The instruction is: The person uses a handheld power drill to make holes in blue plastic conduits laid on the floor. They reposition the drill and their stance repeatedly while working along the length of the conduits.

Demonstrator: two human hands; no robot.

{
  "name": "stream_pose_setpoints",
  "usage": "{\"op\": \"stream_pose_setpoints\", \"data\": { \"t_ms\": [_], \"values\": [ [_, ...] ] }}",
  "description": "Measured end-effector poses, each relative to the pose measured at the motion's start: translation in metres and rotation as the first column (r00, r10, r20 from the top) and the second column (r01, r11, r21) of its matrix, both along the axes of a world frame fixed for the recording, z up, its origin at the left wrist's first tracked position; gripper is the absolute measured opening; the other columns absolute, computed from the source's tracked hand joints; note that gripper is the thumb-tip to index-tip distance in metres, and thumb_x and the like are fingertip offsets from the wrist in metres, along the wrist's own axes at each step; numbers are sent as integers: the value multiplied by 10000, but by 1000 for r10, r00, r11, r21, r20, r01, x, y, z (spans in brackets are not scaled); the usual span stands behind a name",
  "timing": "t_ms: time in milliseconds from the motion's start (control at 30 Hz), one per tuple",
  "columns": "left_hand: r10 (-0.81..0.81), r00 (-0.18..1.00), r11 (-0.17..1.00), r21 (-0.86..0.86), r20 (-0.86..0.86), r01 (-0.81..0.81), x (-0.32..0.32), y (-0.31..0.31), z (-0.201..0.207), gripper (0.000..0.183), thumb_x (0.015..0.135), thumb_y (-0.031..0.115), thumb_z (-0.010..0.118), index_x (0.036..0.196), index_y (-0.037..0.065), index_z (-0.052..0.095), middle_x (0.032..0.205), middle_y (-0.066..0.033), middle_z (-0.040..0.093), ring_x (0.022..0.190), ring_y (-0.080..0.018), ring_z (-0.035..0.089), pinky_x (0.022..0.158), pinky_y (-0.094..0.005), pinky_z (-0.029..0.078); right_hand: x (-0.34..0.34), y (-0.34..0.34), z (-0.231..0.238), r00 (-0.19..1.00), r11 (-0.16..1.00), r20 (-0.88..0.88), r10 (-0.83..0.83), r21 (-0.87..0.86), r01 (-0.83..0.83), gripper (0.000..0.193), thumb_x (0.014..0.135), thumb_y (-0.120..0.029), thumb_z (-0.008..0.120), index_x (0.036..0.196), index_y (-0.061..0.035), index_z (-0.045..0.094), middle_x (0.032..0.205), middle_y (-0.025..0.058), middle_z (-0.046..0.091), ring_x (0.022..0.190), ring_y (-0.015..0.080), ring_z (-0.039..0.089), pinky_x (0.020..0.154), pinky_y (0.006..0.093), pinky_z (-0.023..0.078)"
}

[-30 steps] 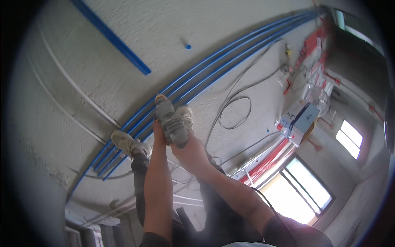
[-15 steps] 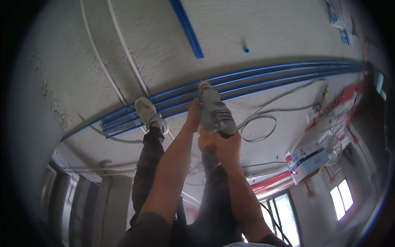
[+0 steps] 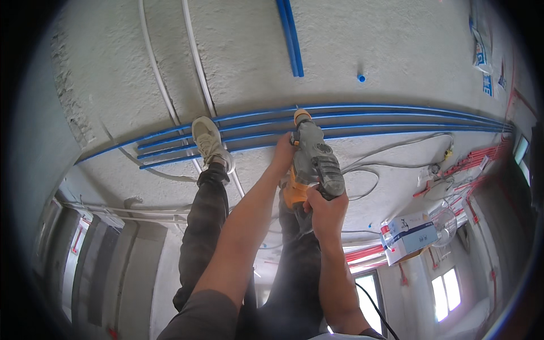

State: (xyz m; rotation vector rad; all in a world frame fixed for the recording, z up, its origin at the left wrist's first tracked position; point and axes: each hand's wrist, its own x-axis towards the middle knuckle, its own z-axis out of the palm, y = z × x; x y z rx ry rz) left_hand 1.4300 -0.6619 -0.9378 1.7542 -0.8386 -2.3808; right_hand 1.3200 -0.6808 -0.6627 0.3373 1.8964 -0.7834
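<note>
A grey and orange rotary hammer drill [image 3: 314, 156] is held in both my hands, its nose pointing away from me. My right hand [image 3: 326, 215] wraps round its rear handle. Farther forward, my left hand [image 3: 283, 154] grips the drill's side near the front; its fingers are partly hidden. The drill's orange-collared tip lies over several long blue pipes [image 3: 362, 117] that run side by side across the concrete floor. Whether the bit touches a pipe or the floor, I cannot tell. My left shoe [image 3: 208, 139] rests on the pipes to the left.
Two white pipes [image 3: 198, 62] run under the blue ones. More blue pipes [image 3: 290, 39] and a short blue stub [image 3: 361, 78] lie farther off. A grey cable [image 3: 391, 152] loops at the right, beyond a cardboard box [image 3: 411, 238] and red pipes [image 3: 481, 154].
My view has shifted, so the floor and pipes sit differently in it. Both hands keep their hold on the drill, which appears slightly farther right in the picture.
</note>
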Motion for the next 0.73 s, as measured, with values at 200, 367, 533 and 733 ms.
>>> {"op": "stream_pose_setpoints", "data": {
  "t_ms": [200,367,533,733],
  "values": [
    [317,947,914,287,-56,-288,-1,-2,3,340,1120,210,435,1257,16,678,1163,-128,732,1044,-254,722,899,-410,564,-5,7,-8,984,985,-74,164,70,-159,365,913,-141,741,1234,15,669,943,70,716,753,119,651,658,319,543],
    [203,979,970,139,0,-201,5,-12,13,273,1067,117,503,1256,16,673,1162,-119,726,1044,-224,702,922,-398,552,-2,7,-6,985,988,-86,150,49,-147,357,912,-132,734,1229,17,665,958,84,725,761,138,672,672,328,552],
    [82,995,995,56,64,-85,-2,-7,3,284,947,2,616,1223,14,683,1152,-137,742,1063,-286,702,946,-401,525,-8,1,-7,1000,998,22,16,56,-18,279,899,-78,732,1144,18,640,863,60,690,669,116,639,600,301,516],
    [34,998,999,-27,58,-33,9,1,-8,401,902,-5,704,1300,30,669,1263,-189,718,1116,-344,704,989,-431,520,-3,-1,-11,999,999,28,37,1,-37,216,900,-59,724,1081,9,626,812,47,669,633,107,616,573,287,493]
  ]
}}
